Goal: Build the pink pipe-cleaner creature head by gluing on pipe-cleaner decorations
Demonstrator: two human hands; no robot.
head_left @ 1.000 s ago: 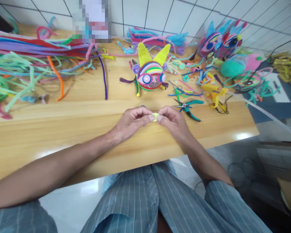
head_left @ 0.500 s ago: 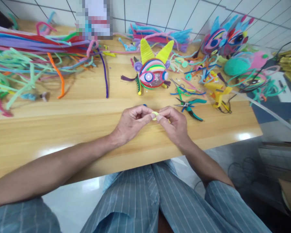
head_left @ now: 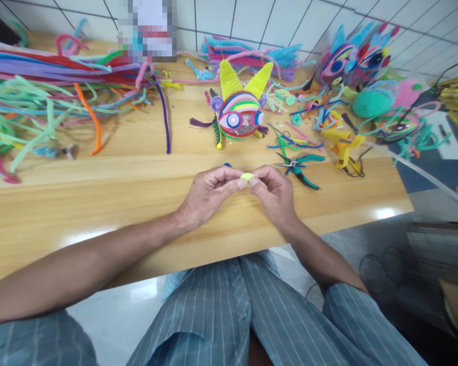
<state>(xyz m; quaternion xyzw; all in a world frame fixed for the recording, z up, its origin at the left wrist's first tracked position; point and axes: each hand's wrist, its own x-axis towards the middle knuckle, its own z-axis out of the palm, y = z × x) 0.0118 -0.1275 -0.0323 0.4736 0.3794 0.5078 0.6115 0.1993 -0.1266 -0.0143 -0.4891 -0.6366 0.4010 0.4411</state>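
Observation:
Between my fingertips is a small pale yellow coil point(head_left: 247, 177), round and flat, that looks like wound pipe cleaner. My left hand point(head_left: 210, 192) pinches its left side with thumb and forefinger. On the other side my right hand point(head_left: 274, 190) pinches it the same way. Both hands are just above the table near its front edge. A small dark blue piece point(head_left: 227, 164) peeks out behind my left fingers. Beyond my hands sits a colourful mask-like ornament point(head_left: 241, 117) with yellow horns, round eyes and purple ears.
Teal-handled pliers point(head_left: 299, 165) lie right of my right hand, beside cut pipe cleaner scraps. Further right is a yellow glue gun point(head_left: 341, 147). Piles of pipe cleaners point(head_left: 53, 109) cover the left. More ornaments point(head_left: 336, 66) stand at the back right by the tiled wall.
The yellow coil has tilted and shifted slightly up and to the right between my fingertips, showing more of its face. Both hands keep nearly the same place.

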